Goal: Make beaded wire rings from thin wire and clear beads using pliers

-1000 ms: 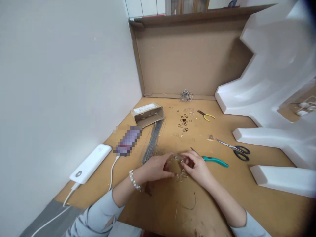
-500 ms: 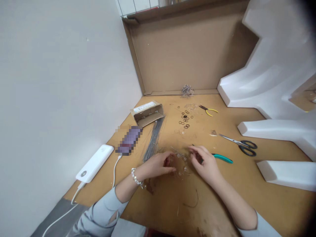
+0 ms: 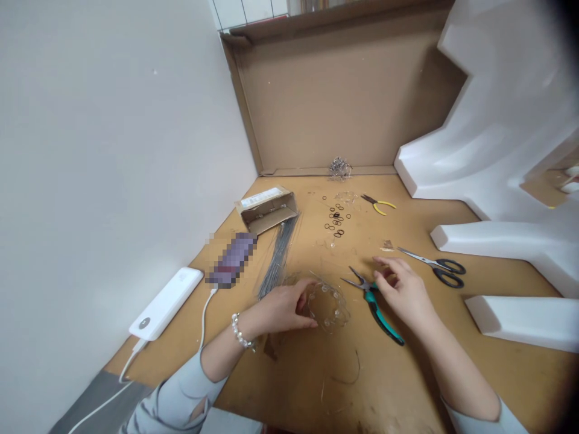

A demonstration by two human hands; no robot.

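Note:
My left hand (image 3: 287, 305) is at the left edge of a thin wire ring (image 3: 347, 317) strung with clear beads. Its thumb and fingers are apart around that edge; whether they touch the wire I cannot tell. To the right of the ring, pliers (image 3: 374, 310) with teal and black handles lie on the table, jaws spread toward the upper left. Just right of the pliers hovers my right hand (image 3: 404, 292), fingers loosely bent and apart, nothing visible in them. A bundle of grey wires (image 3: 277, 259) lies behind my left hand.
Dark small rings (image 3: 337, 220), yellow-handled pliers (image 3: 380, 205) and black-handled scissors (image 3: 436, 264) lie farther back. A small open carton (image 3: 269, 211), a phone (image 3: 233, 259) and a white power bank (image 3: 167, 304) with cables are left. White foam pieces (image 3: 506, 241) stand right.
My right hand has moved right, away from the beaded wire. The teal pliers have turned, their handles now pointing toward the lower right. My left hand has stayed by the ring.

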